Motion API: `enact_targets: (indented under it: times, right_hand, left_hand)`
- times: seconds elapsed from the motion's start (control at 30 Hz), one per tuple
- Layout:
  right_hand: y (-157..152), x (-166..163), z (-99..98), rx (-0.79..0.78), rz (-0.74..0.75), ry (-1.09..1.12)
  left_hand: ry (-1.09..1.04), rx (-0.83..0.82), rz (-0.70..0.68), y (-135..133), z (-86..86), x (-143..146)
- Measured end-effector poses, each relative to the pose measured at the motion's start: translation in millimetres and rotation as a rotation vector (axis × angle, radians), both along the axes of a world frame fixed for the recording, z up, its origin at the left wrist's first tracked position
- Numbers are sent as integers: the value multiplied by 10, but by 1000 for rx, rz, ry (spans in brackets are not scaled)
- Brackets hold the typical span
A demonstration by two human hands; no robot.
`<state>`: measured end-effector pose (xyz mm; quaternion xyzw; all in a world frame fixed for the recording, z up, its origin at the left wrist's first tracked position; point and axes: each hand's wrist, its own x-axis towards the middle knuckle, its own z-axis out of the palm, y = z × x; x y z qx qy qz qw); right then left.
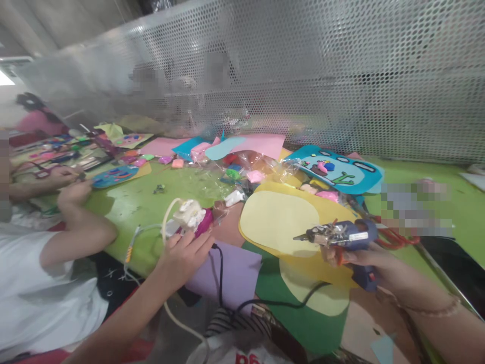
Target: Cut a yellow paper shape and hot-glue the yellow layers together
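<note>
My right hand [341, 255] is wrapped round the handle of a dark blue hot glue gun [341, 235], its nozzle pointing left over a pale yellow paper shape [280, 217] on a larger yellow sheet. A black cord [280, 305] trails from the gun toward my left hand [189, 253]. The left fingers curl over a magenta and white power strip [203, 224], with a white plug [189, 212] and its cable on top. Beneath my hands lie a purple sheet [235, 273] and a green sheet [303, 331].
Bagged clay lumps [254, 176] and a blue decorated paper piece [341, 172] lie beyond the yellow sheets. Red-handled scissors [396, 237] and a black phone-like slab [456, 268] are at right. A perforated metal panel [303, 76] bounds the table. A person [41, 288] works at left.
</note>
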<state>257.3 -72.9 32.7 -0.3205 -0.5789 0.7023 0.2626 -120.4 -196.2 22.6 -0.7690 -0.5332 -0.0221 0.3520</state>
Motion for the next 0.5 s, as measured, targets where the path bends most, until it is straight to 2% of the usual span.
enact_targets:
  times: [0.17,0.5]
  right_hand:
    - [0,12,-16,-22,0,-6]
    - [-21,-33,109,21,-42,-41]
  left_hand:
    - [-45,-22,-45,49,17,23]
    - [-177,-13,-15,-13,-66,-74]
